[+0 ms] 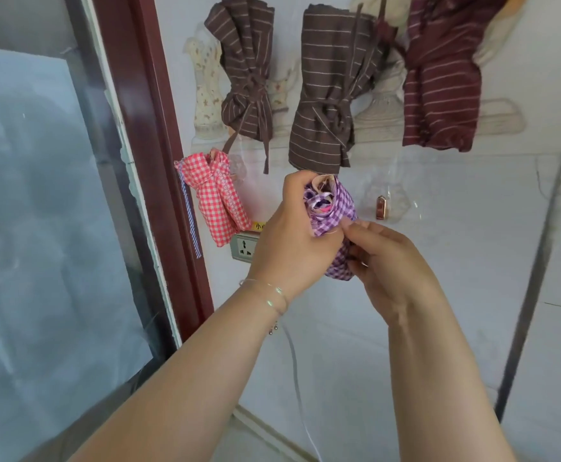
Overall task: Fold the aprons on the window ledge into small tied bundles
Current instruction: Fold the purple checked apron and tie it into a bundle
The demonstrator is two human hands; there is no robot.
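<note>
Above a pale window ledge, a left hand grips a rolled purple gingham apron, its long axis running away from the person, open end farthest, while the right hand pinches its near end with curled fingers.

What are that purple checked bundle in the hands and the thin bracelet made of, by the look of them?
Purple checked bundle: woven cloth, probably cotton gingham; matte, with soft creases and a check pattern that looks woven in. The left hand and right hand both grip it.
Bracelet: seemingly a fine metal chain, silvery, catching glints of light; the exact metal cannot be told.
</note>
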